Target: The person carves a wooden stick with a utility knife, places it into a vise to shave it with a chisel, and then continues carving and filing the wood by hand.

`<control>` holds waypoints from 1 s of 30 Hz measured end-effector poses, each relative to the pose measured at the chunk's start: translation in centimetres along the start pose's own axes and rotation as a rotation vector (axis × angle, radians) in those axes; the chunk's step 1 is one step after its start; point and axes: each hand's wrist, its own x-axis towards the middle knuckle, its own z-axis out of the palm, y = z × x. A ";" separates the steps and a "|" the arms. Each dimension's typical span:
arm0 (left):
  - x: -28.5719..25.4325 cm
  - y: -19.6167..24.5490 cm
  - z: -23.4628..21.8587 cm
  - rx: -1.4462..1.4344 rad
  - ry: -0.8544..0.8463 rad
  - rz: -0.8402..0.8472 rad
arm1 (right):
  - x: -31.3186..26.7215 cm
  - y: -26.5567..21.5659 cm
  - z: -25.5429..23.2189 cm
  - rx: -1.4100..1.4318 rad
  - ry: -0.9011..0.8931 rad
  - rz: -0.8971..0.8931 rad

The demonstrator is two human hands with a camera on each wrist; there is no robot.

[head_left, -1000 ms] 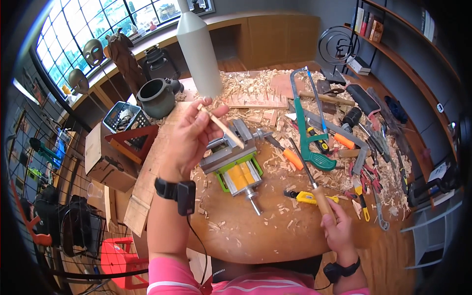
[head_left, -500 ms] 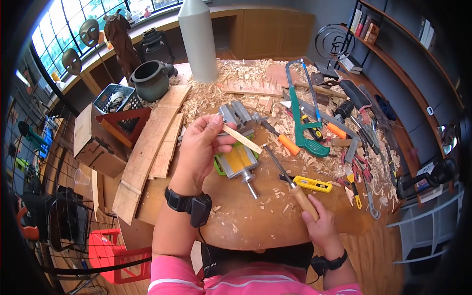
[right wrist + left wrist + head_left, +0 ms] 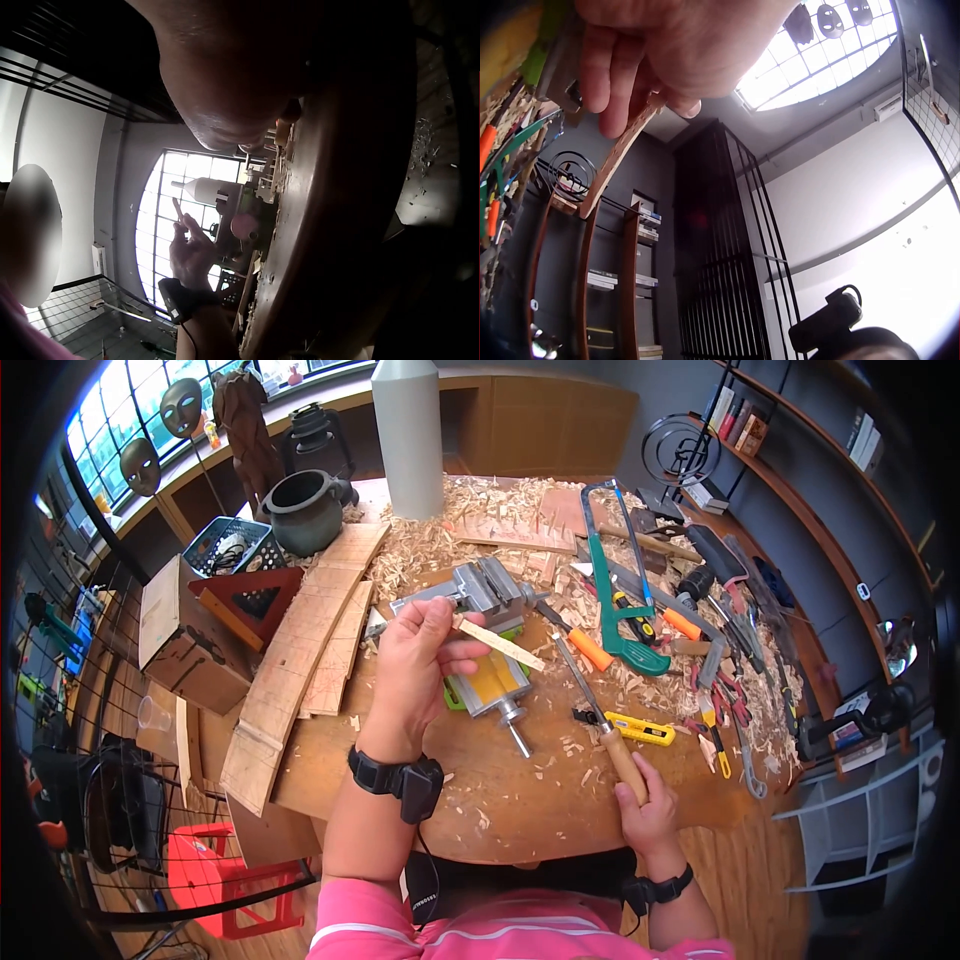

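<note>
In the head view my left hand (image 3: 412, 665) pinches a thin, pale strip of wood (image 3: 508, 648) between thumb and fingers. The strip points right and slightly down, above the bench vise (image 3: 488, 588) with its green base. From the left wrist view, the strip's rough, carved face (image 3: 619, 161) sticks out past the fingers. My right hand (image 3: 650, 810) grips the wooden handle (image 3: 625, 765) of a tool with a long, narrow metal blade (image 3: 578, 685). Its blade tip is just right of the strip's free end. The right wrist view is dark, and the tool is hidden there.
On the right of the table lie a green hacksaw (image 3: 605, 590), a yellow utility knife (image 3: 640, 730), orange-handled tools and pliers among wood shavings (image 3: 430, 550). Planks (image 3: 300, 670) and a cardboard box (image 3: 190, 640) are at left. A grey bottle-shaped vase (image 3: 408, 450) stands behind.
My left hand has come down and toward me with the strip, which now points more sideways. The right hand has shifted left, with the tool's blade closer to the strip.
</note>
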 end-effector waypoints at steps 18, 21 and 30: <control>-0.3 -0.4 -1.0 -0.071 -0.091 0.046 | 0.1 -0.2 0.1 -0.014 0.005 -0.057; -0.3 -0.4 -0.9 -0.079 -0.101 0.057 | 0.1 -0.2 0.1 -0.005 0.003 -0.056; -0.2 -0.7 -1.1 -0.024 -0.153 0.082 | 0.2 -0.4 0.0 0.011 -0.001 -0.051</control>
